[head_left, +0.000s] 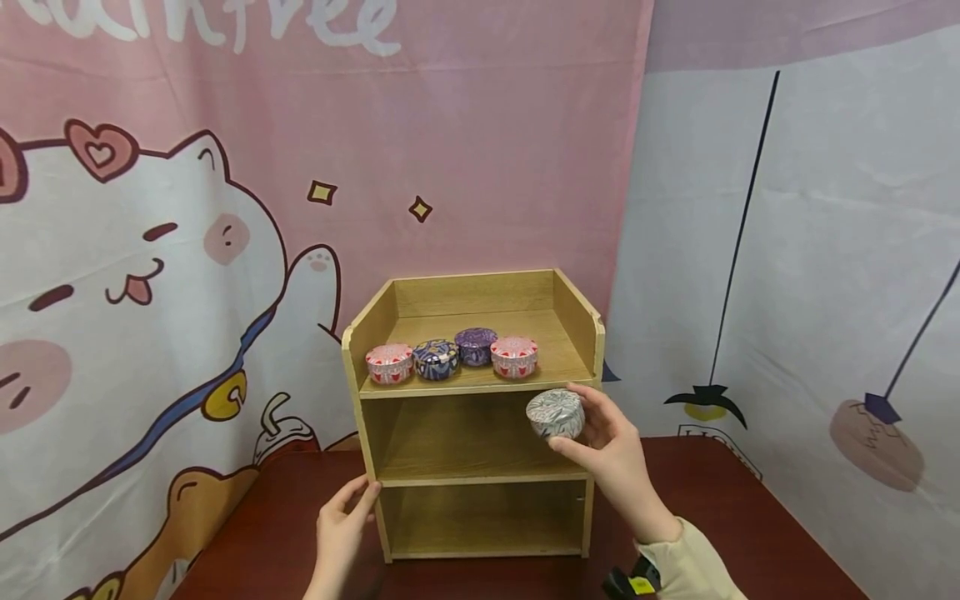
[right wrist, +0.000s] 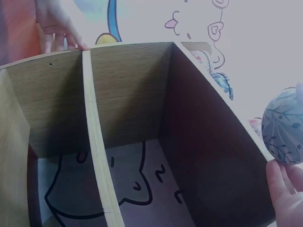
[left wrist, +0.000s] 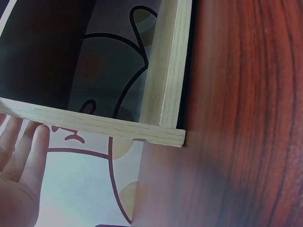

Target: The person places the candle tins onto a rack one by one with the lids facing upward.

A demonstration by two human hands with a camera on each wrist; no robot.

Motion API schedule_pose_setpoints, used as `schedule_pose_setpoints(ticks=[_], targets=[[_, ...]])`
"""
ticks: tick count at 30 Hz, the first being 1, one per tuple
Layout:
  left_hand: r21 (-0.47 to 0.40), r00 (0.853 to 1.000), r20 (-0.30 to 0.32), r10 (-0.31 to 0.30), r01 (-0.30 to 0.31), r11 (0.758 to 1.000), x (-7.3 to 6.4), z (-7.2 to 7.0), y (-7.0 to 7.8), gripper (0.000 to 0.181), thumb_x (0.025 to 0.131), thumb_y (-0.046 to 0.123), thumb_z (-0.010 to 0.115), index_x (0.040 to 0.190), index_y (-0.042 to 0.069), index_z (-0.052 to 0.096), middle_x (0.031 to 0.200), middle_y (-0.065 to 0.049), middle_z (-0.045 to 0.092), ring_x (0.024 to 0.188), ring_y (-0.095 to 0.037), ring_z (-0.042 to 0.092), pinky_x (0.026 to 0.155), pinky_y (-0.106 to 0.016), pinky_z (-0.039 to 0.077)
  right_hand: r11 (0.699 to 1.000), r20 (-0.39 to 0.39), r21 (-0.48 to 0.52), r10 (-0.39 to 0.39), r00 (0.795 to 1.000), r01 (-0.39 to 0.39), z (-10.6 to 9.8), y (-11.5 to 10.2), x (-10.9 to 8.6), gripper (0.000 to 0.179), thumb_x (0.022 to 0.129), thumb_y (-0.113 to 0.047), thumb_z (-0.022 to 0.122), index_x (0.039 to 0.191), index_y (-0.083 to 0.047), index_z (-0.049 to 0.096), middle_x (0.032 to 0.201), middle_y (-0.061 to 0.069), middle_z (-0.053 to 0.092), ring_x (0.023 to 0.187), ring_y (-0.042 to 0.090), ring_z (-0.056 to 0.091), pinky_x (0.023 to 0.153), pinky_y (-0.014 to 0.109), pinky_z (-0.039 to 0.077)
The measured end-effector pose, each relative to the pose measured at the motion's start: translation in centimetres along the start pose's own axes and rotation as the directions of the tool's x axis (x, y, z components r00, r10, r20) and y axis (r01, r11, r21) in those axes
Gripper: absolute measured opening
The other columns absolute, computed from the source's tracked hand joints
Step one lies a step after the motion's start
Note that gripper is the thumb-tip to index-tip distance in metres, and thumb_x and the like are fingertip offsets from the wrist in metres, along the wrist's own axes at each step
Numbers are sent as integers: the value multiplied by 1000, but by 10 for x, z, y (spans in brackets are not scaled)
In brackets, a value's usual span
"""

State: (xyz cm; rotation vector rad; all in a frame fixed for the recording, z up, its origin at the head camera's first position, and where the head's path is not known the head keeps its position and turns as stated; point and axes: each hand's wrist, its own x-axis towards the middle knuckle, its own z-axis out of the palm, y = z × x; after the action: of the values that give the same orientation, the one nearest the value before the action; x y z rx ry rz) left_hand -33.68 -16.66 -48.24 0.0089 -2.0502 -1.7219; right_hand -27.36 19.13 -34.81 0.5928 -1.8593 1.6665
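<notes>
My right hand (head_left: pixel 618 458) pinches a round silver-grey patterned tin (head_left: pixel 556 414) between thumb and fingers, in front of the wooden shelf unit (head_left: pixel 480 482). The right wrist view shows this tin (right wrist: pixel 284 126) close to the top board's front edge. My left hand (head_left: pixel 345 527) touches the unit's left side near the middle board, its fingers fairly straight against the panel in the left wrist view. On the top level stand a pink tin (head_left: pixel 390 364) at left, a blue-and-yellow tin (head_left: pixel 437 360), a purple tin (head_left: pixel 476 347) slightly farther back, and another pink tin (head_left: pixel 514 357).
The unit stands on a dark red-brown wooden table (head_left: pixel 705 500). Raised side walls (head_left: pixel 579 325) and a back wall border its top level. Behind hangs a printed cloth (head_left: pixel 487 150) with a cartoon cat. A dark band (head_left: pixel 633 581) is on the right wrist.
</notes>
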Motion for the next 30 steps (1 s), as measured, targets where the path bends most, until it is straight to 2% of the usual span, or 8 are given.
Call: schedule_pose_setpoints(ticks=[9, 15, 20, 30], targets=[[6, 1000, 3, -17, 17, 1000, -1, -1, 2, 39, 89, 29, 73, 115, 1, 69, 104, -15, 70, 76, -8, 66, 65, -31, 57, 999, -129, 1, -52, 990, 52, 5, -9, 4, 69, 73, 13, 78, 135, 4, 48, 122, 11, 57, 112, 13, 57, 94, 20, 45], [10, 1000, 8, -27, 27, 1000, -1, -1, 4, 40, 88, 32, 73, 115, 2, 69, 104, -14, 71, 77, -9, 66, 65, -32, 57, 994, -219, -53, -108, 970, 99, 6, -15, 11, 68, 72, 10, 80, 133, 3, 51, 119, 7, 53, 106, 16, 57, 90, 17, 47], [7, 999, 14, -31, 31, 1000, 0, -1, 4, 41, 89, 34, 72, 116, 3, 69, 105, -13, 71, 79, -8, 66, 67, -34, 57, 990, -274, -99, -121, 954, 97, 7, -18, 16, 68, 70, 11, 82, 131, 4, 54, 114, 4, 52, 99, 15, 56, 83, 14, 48], [14, 1000, 4, -4, 4, 1000, -1, 0, 1, 39, 89, 30, 73, 114, 2, 69, 105, -15, 70, 77, -5, 65, 65, -31, 57, 941, -305, -295, -255, 918, 163, 19, -44, 17, 65, 65, 11, 84, 123, 12, 56, 108, 22, 54, 97, 8, 53, 83, 11, 47]])
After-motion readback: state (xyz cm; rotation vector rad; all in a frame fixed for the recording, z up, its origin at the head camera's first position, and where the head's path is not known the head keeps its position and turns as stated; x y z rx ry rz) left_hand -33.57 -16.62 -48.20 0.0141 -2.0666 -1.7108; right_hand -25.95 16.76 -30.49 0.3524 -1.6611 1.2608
